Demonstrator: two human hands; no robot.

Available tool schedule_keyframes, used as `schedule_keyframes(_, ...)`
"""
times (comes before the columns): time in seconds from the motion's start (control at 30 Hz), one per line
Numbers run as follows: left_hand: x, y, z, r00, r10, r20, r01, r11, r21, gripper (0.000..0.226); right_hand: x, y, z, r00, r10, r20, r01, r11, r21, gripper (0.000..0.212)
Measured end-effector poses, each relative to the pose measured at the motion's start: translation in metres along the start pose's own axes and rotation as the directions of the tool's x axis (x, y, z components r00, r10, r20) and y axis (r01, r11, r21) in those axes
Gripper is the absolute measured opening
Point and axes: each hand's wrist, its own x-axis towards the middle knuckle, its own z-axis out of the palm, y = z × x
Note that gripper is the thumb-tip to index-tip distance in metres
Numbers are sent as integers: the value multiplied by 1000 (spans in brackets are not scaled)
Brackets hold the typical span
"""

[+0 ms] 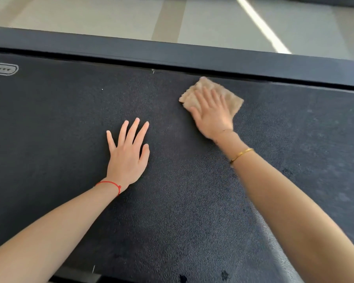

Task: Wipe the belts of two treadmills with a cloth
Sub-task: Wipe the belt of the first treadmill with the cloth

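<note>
- The person leaned over a dark, grainy treadmill belt (70, 123), both bare forearms reaching out from the near edge.
- The right hand (212, 113) lay flat on a tan cloth (207, 86), fingers straight and slightly spread, pressing it down onto the belt. That hand and the cloth looked a little blurred.
- The cloth sat on the far part of the belt, right of the middle, its far corner just beside the dark side rail (172, 52).
- The left hand (128, 154) rested palm down on the bare belt, near and to the left of the cloth and apart from it, fingers straight and fanned, holding nothing.
- A red string bracelet (110, 183) circled the left wrist; a gold bangle (241, 155) sat on the right forearm.
- A small white printed logo (3, 68) showed on the belt at the far left.
- Beyond the rail lay a pale floor (110, 17) with a bright streak of light at the far right.
</note>
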Motion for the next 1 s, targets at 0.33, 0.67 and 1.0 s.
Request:
schedule_keyframes(0.33,0,2,-1,1000,-10,-4,10,1000,-12,60,-10,8,-4,982,189,-24,-187,979,77,53)
schedule_keyframes(0.67,-1,0,1,1000,6,-28,-7,1000,-16,58,-93,38,-3,992,128,-3,-128,990,59,56)
schedule_keyframes(1.0,-1,1,2,999,-1,-51,-2,998,-61,57,-180,-60,18,984,-174,42,173,985,27,54)
